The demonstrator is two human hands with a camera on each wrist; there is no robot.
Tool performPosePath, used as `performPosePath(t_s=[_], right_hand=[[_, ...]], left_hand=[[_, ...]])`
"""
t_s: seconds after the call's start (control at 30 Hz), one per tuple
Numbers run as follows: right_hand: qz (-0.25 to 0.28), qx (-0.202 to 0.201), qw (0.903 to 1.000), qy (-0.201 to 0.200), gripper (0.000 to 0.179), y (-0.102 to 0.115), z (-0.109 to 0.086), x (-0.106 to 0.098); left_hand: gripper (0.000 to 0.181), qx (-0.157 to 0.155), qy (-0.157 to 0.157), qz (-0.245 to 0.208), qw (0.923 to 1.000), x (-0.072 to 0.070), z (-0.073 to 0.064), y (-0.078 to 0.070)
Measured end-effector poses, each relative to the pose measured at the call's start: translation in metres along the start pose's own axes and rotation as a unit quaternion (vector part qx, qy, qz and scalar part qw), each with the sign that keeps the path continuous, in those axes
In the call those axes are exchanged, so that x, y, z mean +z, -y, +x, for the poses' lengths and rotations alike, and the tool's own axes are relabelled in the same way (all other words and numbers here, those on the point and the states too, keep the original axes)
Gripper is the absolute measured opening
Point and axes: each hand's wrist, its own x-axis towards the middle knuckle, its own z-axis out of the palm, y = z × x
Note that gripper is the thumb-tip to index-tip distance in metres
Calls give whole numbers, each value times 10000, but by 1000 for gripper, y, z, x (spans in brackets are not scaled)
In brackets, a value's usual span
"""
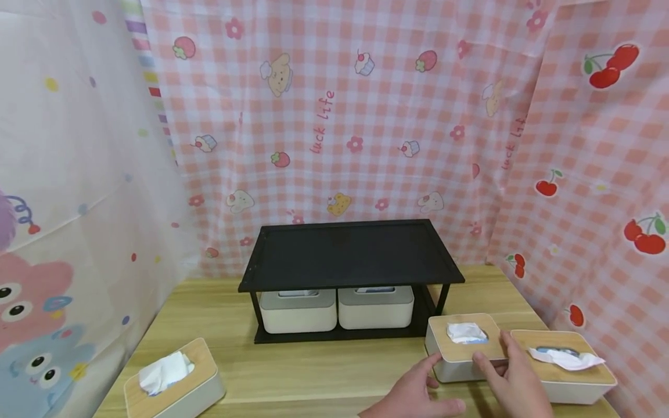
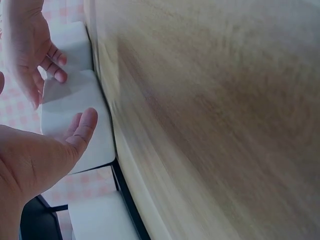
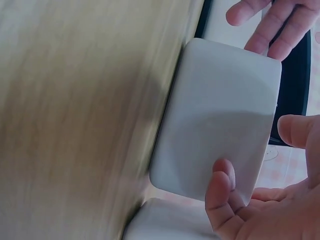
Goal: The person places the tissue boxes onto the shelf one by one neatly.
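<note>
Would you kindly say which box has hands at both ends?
The wood-topped box nearest the shelf; no other sits between left hand and right hand.

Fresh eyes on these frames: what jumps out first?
Probably the pink checked curtain, which fills the back of the head view. Next, the low black shelf in front of it, with two grey-topped boxes side by side under its top. Then, at lower right, the left hand and right hand at either end of a wood-topped tissue box.
</note>
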Motion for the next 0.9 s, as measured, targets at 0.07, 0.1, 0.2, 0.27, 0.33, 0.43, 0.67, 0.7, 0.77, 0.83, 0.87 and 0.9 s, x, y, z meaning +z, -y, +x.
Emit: performPosePath(t_s=[0.07, 0.1, 0.2, 0.27, 0.33, 0.43, 0.67, 0.7, 0.77, 0.83, 0.87, 0.9], right_hand=[[33, 34, 10000, 29, 107, 2, 0, 0], [46, 59, 10000, 41, 106, 2, 0, 0], [113, 125, 9998, 77, 104, 5, -1, 0], [215, 139, 9996, 71, 102, 7, -3, 0], [328, 130, 9994, 73, 97, 10, -5, 1], [495, 65, 9987, 100, 89, 16, -9, 4], [1129, -210, 9922, 489, 75, 35, -15, 20], [1279, -228, 9900, 548, 74, 38, -16, 23], [1552, -252, 9854, 653, 72, 44, -19, 30], [1765, -299, 9808, 773, 70, 51, -21, 37], [1830, -329, 9791, 828, 69, 55, -22, 41], [1906, -381, 9769, 887, 67, 59, -23, 44]], left_hand=[[76, -36, 50, -74, 10000, -2, -2, 0], [77, -56, 75, -129, 9999, -3, -3, 1], [82, -135, 118, -180, 9997, -7, -8, 3], [86, -192, 65, -150, 9997, -9, -12, 4], [88, -286, -51, -69, 9996, -12, -17, 6], [89, -472, -308, -52, 9984, -19, -27, 9], [93, -663, -791, -265, 9943, -44, -57, 18], [93, -652, -840, -264, 9940, -48, -61, 20], [92, -638, -934, -277, 9932, -56, -69, 24], [91, -621, -1028, -349, 9921, -64, -77, 28], [92, -608, -1067, -369, 9917, -69, -82, 30], [92, -623, -1109, -393, 9911, -74, -86, 32]])
